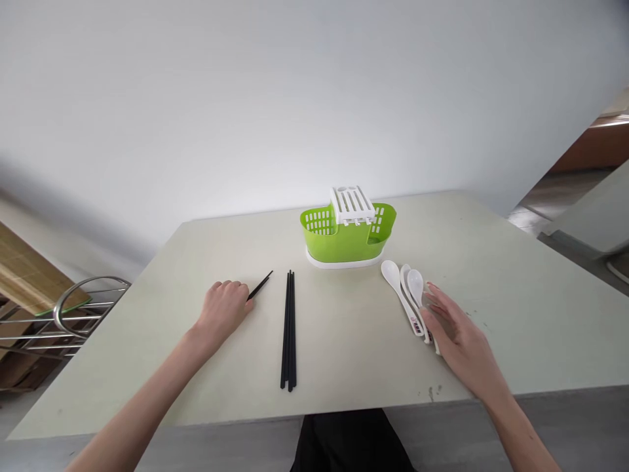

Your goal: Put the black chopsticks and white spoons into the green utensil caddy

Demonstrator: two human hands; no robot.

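My left hand is closed around black chopsticks; their thin ends stick out past the fingers toward the upper right, and the rest is hidden under the palm. To its right, several more black chopsticks lie in a bundle on the table. My right hand is at the right side of a few white spoons, thumb and fingers apart. Its thumb overlaps the handle of the rightmost spoon; whether it touches is hard to tell. The spoons lie partly overlapped, bowls away from me.
A green basket with a white slotted rack and white base stands at the back of the pale table, near the wall. At far left are a metal rack and a bamboo-like board.
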